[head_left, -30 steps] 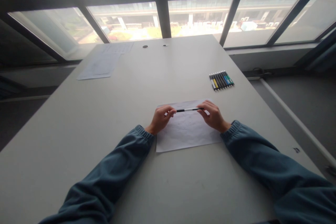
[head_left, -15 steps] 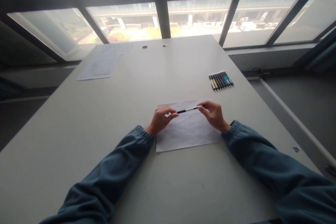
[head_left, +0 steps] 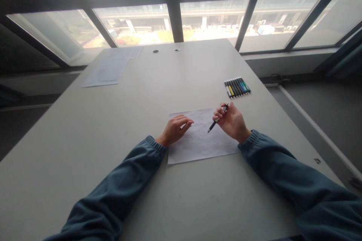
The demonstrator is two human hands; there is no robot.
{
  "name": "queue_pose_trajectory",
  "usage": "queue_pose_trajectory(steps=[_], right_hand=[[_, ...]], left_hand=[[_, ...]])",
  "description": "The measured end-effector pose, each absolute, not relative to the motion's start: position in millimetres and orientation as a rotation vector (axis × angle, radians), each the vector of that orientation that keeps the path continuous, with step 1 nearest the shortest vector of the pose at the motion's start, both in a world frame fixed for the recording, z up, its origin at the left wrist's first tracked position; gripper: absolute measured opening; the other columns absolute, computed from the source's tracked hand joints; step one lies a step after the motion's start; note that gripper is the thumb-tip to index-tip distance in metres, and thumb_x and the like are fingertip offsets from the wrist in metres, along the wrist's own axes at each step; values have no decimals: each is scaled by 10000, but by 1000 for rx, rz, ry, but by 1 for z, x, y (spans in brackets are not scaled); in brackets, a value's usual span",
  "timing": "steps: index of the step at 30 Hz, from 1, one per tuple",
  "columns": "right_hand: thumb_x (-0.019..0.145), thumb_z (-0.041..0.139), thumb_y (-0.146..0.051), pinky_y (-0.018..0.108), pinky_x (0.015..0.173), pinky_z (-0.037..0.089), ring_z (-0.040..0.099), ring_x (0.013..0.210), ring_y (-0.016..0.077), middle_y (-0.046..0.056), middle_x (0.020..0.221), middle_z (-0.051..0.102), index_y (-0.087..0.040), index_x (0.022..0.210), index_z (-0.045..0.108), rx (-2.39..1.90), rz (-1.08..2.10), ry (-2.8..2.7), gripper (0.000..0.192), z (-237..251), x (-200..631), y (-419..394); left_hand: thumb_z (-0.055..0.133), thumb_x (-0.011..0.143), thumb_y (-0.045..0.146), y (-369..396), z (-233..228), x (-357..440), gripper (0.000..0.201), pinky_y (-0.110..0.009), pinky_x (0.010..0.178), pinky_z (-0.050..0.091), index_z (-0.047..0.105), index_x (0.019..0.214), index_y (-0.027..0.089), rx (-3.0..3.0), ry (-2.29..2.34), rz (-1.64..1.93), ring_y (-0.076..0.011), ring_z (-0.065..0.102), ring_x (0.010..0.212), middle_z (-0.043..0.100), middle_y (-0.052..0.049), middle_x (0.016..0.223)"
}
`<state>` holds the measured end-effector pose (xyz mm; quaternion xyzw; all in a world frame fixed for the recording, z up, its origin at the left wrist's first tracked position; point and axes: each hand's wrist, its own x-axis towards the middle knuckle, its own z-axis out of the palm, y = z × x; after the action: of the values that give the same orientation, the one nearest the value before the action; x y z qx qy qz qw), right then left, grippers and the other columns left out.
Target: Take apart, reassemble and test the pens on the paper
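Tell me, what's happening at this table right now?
A person in blue sleeves sits at a grey table with a sheet of paper in front of them. The right hand holds a black pen, its tip angled down over the sheet. The left hand rests on the paper's left edge. A row of coloured pens lies further off to the right, and more papers lie far left.

One camera sits on my head, looking forward and down along my arms. It faces the far window across the table, whose near edge falls below the frame. My left hand and right hand lie near the middle, fairly close to the lens. The wide lens bends the window bars outward. There is no second view to overlap with.
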<state>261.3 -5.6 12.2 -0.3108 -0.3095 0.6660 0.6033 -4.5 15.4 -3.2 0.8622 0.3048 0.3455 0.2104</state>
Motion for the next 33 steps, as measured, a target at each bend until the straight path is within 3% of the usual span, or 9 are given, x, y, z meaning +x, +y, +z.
queue_pose_trajectory(steps=[3, 10, 15, 18, 21, 24, 29, 33], right_hand=[[949, 423, -644, 356, 572, 407, 363, 559, 177, -25, 609, 348, -256, 729, 473, -712, 1529, -685, 449, 12, 267, -2], [922, 495, -435, 324, 524, 342, 255, 516, 158, -47, 574, 259, -252, 671, 442, -681, 1514, -729, 315, 6, 271, 0], [920, 545, -487, 272, 422, 339, 265, 447, 117, -49, 584, 400, -236, 877, 629, -702, 1553, -605, 268, 8, 274, 0], [864, 621, -353, 243, 336, 264, 183, 397, 72, -22, 703, 579, -214, 1008, 692, -795, 1587, -595, 212, 6, 276, 3], [831, 595, -320, 243, 363, 341, 343, 437, 82, 50, 825, 686, -182, 944, 722, -803, 1585, -520, 219, 4, 275, 4], [869, 548, -450, 286, 462, 450, 527, 588, 156, 78, 792, 683, -185, 881, 719, -763, 1591, -468, 316, 5, 272, 2], [881, 460, -749, 262, 386, 288, 377, 422, 126, -34, 497, 426, -199, 912, 709, -825, 1549, -645, 605, 10, 272, -3], [806, 609, -749, 242, 413, 311, 588, 583, 154, 20, 686, 629, -222, 968, 669, -888, 1486, -741, 555, 9, 268, -4]], left_hand=[[510, 1008, 334, 18, -7, -5, 251, -319, 849, 510, 724, 1000, 205, 2457, 930, 922, -177, 665, 874, 737, -67, 933], [500, 1006, 298, 19, -8, -5, 239, -308, 861, 525, 722, 1022, 210, 2530, 850, 778, -183, 653, 937, 728, -72, 971], [545, 983, 288, 19, -6, -4, 194, -337, 893, 536, 721, 1026, 219, 2555, 842, 816, -187, 663, 950, 735, -76, 1002], [587, 957, 291, 20, -6, -4, 179, -399, 991, 511, 717, 1070, 241, 2604, 880, 793, -208, 654, 1058, 728, -77, 1101], [613, 940, 327, 19, -7, -5, 226, -455, 1069, 467, 703, 1138, 267, 2654, 940, 701, -243, 599, 1222, 680, -76, 1263], [614, 937, 373, 19, -6, -5, 292, -489, 1116, 431, 682, 1203, 275, 2676, 939, 590, -274, 529, 1334, 620, -76, 1380], [594, 943, 374, 18, -3, -5, 352, -498, 1141, 418, 650, 1277, 279, 2680, 879, 508, -282, 506, 1368, 590, -77, 1430], [627, 918, 359, 17, -2, -5, 413, -508, 1159, 407, 627, 1324, 288, 2676, 829, 507, -289, 498, 1382, 572, -81, 1454]])
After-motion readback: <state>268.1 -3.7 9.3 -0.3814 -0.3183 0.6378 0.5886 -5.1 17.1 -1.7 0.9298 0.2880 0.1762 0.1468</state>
